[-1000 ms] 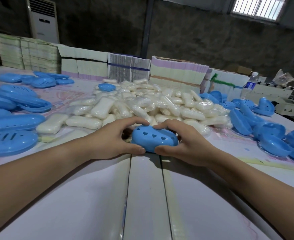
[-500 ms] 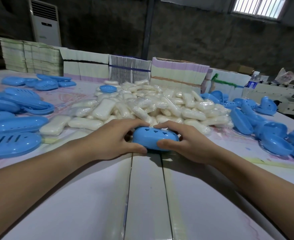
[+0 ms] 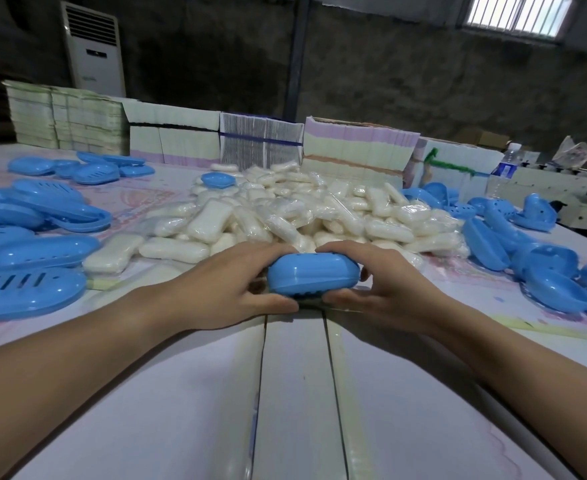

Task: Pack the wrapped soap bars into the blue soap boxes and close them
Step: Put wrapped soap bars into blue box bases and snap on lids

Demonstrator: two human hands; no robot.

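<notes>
Rotated since a second ago, the blue soap box (image 3: 313, 274) now shows a smooth side toward the camera, where its heart-shaped cut-outs faced up before; a row of small holes is seen along its lower edge. It is closed and is held just above the counter (image 3: 295, 393), at the near foot of the heap of wrapped soap bars (image 3: 306, 216). The left hand (image 3: 223, 289) grips its left end, with the thumb under the front edge and the fingers (image 3: 254, 251) curled over the top. The right hand (image 3: 385, 289) grips the right end in the same manner, its fingers clamped over the far upper edge. Whether the box touches the counter cannot be told. Open blue box halves (image 3: 32, 254) are spread on the counter to the left, some slotted, and more blue halves (image 3: 548, 271) are piled to the right. Stacks of flat cartons (image 3: 358, 147) are lined up behind the heap. A water bottle (image 3: 505, 168) stands at the far right.
</notes>
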